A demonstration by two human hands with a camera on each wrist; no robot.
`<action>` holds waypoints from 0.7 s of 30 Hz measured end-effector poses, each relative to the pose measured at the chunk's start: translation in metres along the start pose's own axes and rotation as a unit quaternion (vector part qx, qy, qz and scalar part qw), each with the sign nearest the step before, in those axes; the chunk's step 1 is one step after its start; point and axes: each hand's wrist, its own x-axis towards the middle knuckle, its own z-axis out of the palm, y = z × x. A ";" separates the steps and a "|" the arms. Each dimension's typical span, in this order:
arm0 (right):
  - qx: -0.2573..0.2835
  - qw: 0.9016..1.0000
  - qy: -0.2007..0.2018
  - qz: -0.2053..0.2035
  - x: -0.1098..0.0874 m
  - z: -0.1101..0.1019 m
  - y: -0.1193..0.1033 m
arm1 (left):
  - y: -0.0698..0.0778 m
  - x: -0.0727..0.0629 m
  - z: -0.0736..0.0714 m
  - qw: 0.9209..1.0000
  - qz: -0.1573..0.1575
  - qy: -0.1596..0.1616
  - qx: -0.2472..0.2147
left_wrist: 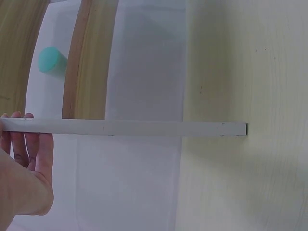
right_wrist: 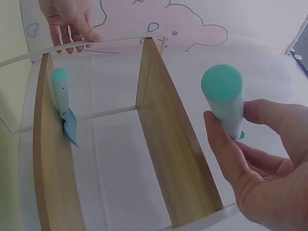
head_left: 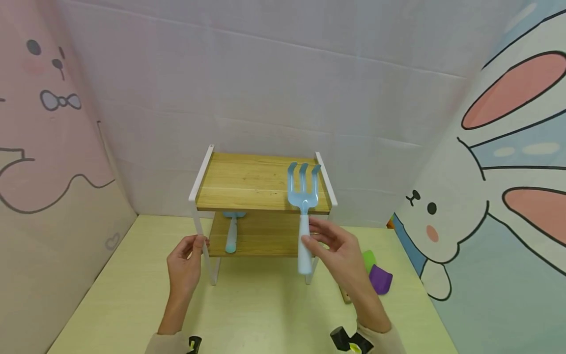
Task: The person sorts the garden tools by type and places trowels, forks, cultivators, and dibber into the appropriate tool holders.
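Observation:
A two-tier rack with wooden boards [head_left: 247, 179] and white metal legs stands on the table. My left hand [head_left: 184, 263] holds the rack's front left leg [left_wrist: 144, 128] between thumb and fingers. In my right hand [head_left: 342, 253] is a toy-like blue garden fork [head_left: 303, 197], pinched by its pale handle with the tines up; it overlaps the right side of the top board in the head view. The right wrist view shows the handle's teal end [right_wrist: 222, 83]. On the lower board lies a second blue tool [head_left: 232, 237] with a pale handle, its blade partly hidden by the top board.
Right of the rack, partly behind my right forearm, lie a purple piece [head_left: 381, 280], a green piece [head_left: 369, 259] and a wooden piece [head_left: 345, 294] on the pale table [head_left: 110, 305]. A white sheet hangs behind, with cartoon-printed panels at both sides.

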 end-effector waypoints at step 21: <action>0.029 0.995 -0.031 0.085 0.042 0.025 -0.023 | -0.004 0.000 0.000 1.000 0.008 -0.004 0.004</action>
